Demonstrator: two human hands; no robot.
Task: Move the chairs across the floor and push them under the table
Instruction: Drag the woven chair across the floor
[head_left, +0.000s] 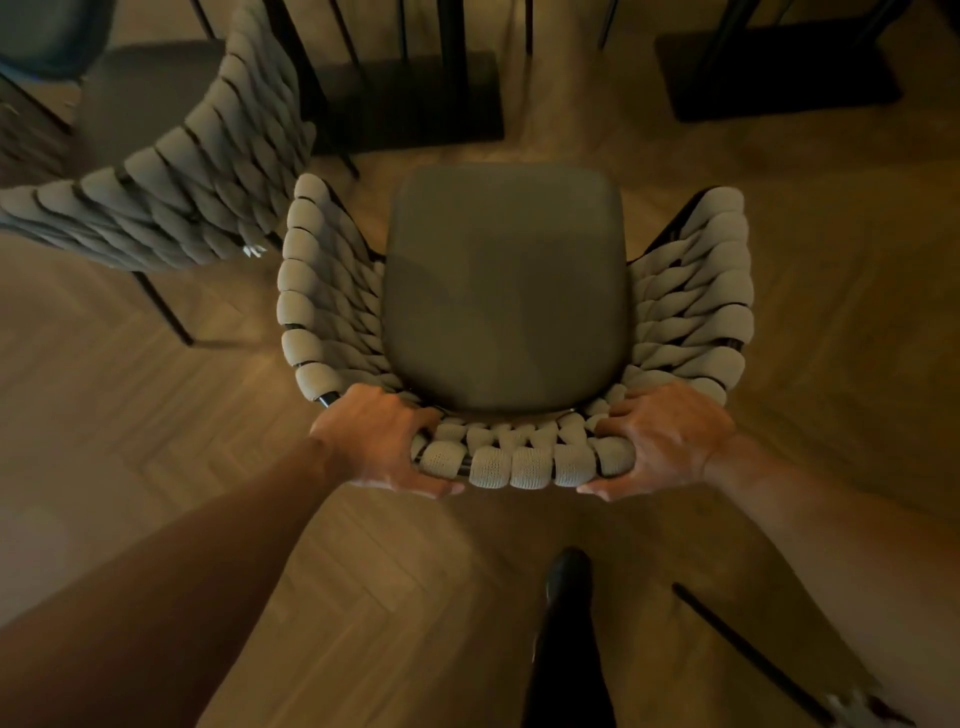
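View from above, looking down on a chair (504, 291) that stands on the herringbone wood floor (831, 312), its grey seat facing away from the person and its woven rope back nearest the camera. The left hand (379, 441) and right hand (667, 441) grip the top rail (524, 465) of the back at its two corners: the fingers curl over the inner side of the weave and each thumb lies along the outer side. Ahead of the seat lies a dark flat table base (415, 104), with a second base (779, 73) well to its right; bare floor separates the chair's front edge from both. A second chair (176, 176) of the same weave stands just beside the first on the left, turned at an angle, its near corner close to the left armrest; whether they touch cannot be told. The tabletop is out of view, and the posts and thin dark legs above the bases are cut off by the upper edge. The held chair's own legs are hidden beneath seat and weave. A dark rounded shape in the top left corner is too blurred to identify. Below the rail a dark shoe (569, 571) and trouser leg show, and a thin dark rod (753, 654) lies slantwise at lower right, its lower end lost in blur.
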